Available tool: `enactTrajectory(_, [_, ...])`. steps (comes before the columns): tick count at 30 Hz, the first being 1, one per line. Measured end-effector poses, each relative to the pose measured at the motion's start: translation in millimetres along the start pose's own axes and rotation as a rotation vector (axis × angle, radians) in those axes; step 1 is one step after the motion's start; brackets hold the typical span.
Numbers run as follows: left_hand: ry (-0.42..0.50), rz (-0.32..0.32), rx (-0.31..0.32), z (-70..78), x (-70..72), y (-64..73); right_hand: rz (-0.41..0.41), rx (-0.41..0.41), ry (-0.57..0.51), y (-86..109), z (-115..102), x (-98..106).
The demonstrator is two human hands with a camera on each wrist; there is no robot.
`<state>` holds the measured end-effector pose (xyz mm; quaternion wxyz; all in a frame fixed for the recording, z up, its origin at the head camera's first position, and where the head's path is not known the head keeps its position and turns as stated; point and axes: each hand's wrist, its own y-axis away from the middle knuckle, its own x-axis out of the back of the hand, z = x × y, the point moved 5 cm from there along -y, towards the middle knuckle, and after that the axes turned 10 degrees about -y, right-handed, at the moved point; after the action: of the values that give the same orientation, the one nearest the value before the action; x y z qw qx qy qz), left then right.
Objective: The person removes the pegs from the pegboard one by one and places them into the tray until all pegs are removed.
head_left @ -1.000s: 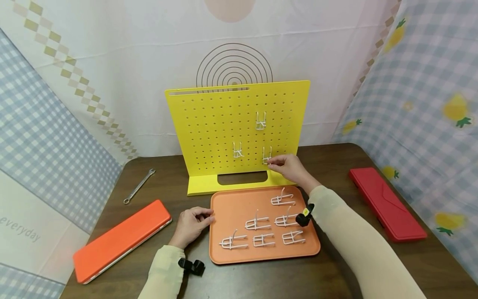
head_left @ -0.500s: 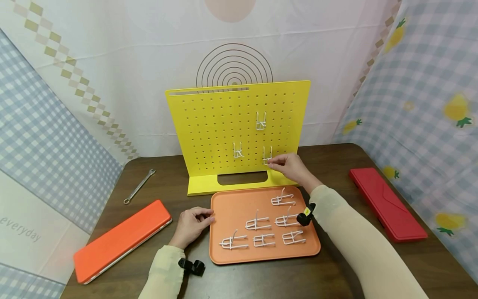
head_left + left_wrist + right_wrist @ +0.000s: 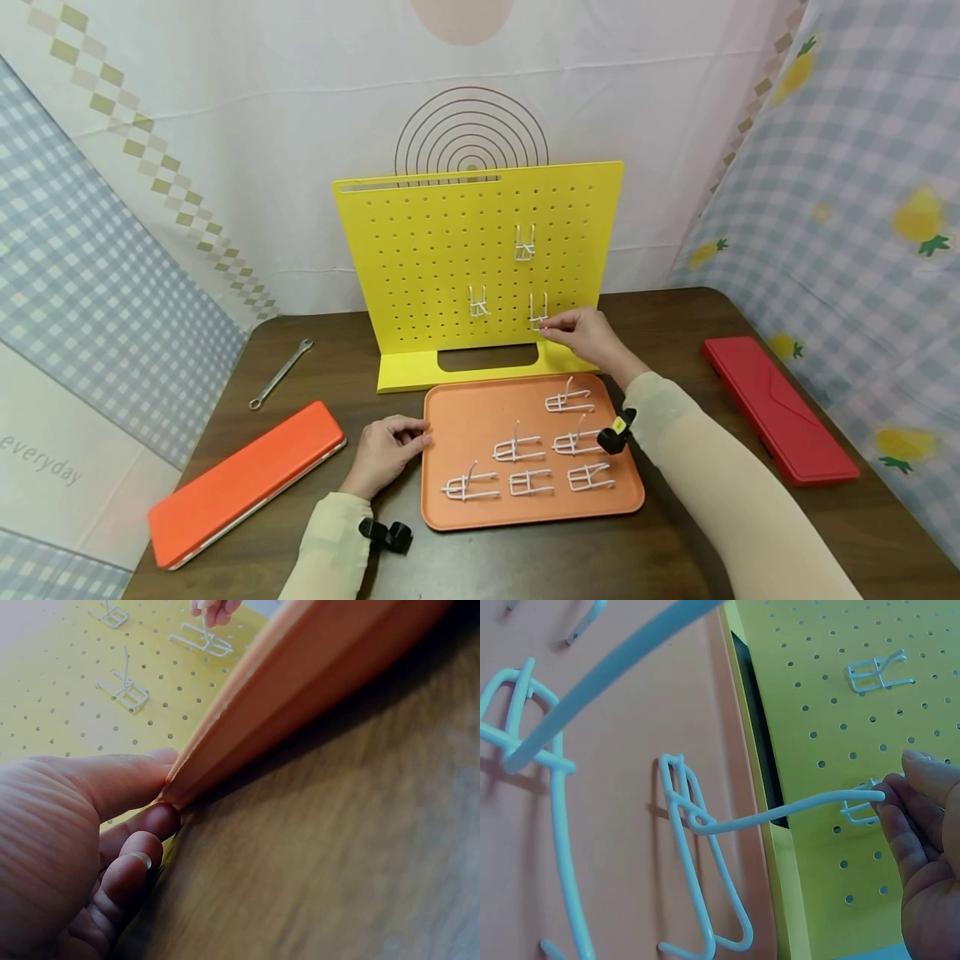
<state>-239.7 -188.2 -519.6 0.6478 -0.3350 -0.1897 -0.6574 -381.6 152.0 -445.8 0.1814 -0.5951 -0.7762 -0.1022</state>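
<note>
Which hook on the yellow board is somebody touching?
The lowest, rightmost white wire hook on the pegboard: the right hand pinches it. The upper hook and leftmost hook have no hand on them.

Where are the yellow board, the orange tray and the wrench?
Yellow board (image 3: 444,258): head view, on its holed face.
Orange tray (image 3: 467,421): head view, on a bare part.
Wrench (image 3: 281,375): head view, on its shaft.

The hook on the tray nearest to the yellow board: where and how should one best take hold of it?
Probably best: pinch the hook by its raised prong, coming from above on the side of the board. The wire frame lies on the tray, while the prong sticks up free; the next hook lies close on the near side.
</note>
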Motion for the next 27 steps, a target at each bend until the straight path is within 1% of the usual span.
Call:
enactTrajectory(10, [0.003,-0.010,0.007,1.9,0.6,0.2,0.018,0.035,0.003,3.1,-1.7,-1.2])
enactTrajectory(14, [0.004,-0.010,0.009,2.0,0.9,0.1,0.030,0.034,0.011,4.3,-2.1,-1.0])
enactTrajectory(19, [0.003,-0.007,0.011,3.5,2.1,1.1,0.032,0.034,0.005,5.5,-3.2,-0.8])
enactTrajectory(27, [0.005,-0.005,0.006,1.7,1.2,1.4,0.028,0.037,0.007,8.5,-5.5,0.8])
